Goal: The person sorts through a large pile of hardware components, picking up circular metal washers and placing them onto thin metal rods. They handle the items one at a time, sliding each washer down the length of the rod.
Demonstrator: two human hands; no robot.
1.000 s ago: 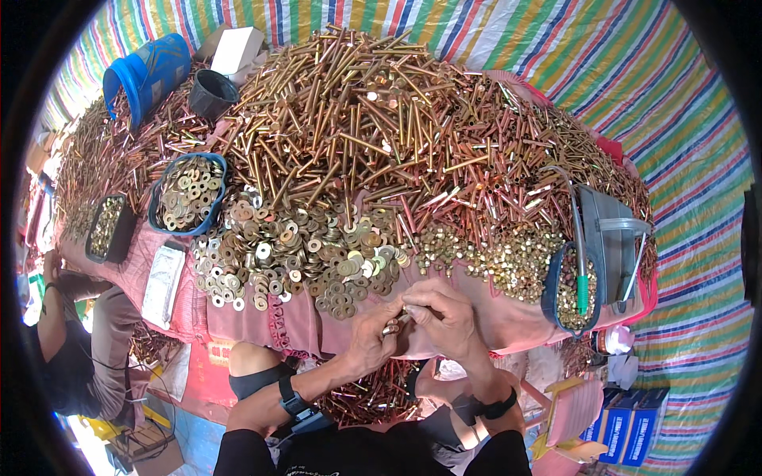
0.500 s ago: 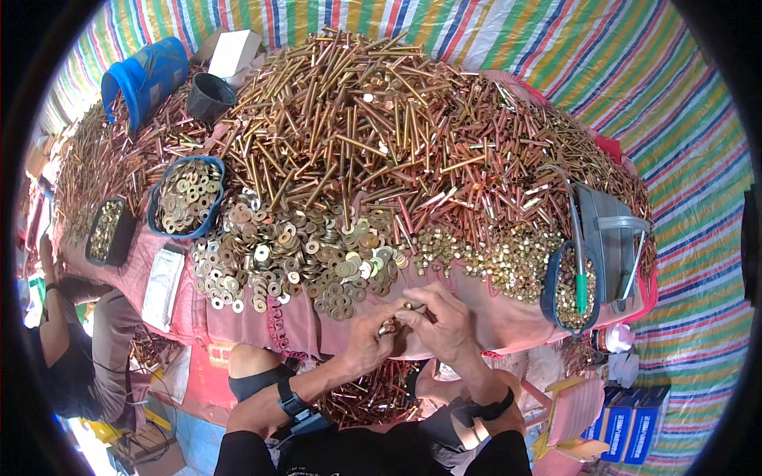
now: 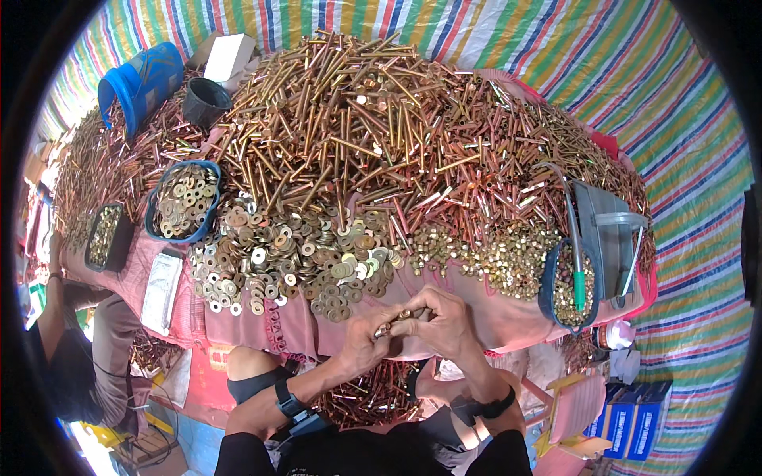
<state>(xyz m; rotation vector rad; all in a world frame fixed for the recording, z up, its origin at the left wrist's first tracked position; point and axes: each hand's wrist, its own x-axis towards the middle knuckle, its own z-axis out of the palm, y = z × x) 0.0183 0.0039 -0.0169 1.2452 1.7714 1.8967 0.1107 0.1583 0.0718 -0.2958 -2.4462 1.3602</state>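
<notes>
My left hand (image 3: 367, 339) and my right hand (image 3: 443, 324) meet over the near edge of the pink cloth. The left fingers are curled around gold-coloured bolts (image 3: 382, 329), whose ends poke out beside the thumb. Between my right thumb and fingertips is a small brassy piece (image 3: 405, 315), most likely a nut at a bolt end; the fingers cover most of it. Just beyond my hands lie a spread of flat washers (image 3: 294, 254) and a heap of small nuts (image 3: 492, 262). Behind them rises a large pile of long gold-coloured bolts (image 3: 341, 119).
A blue tub of washers (image 3: 214, 226) and a dark tub of nuts (image 3: 127, 238) stand at left. At right are another nut tub (image 3: 548, 305) and a grey container (image 3: 603, 206). A blue bucket (image 3: 155, 75) lies far left. Another person's arm (image 3: 54, 309) shows at the left edge.
My hands stay together in nearly the same place. The right fingers have shifted slightly around the small brassy piece, and more of the bolt ends shows in my left hand.
</notes>
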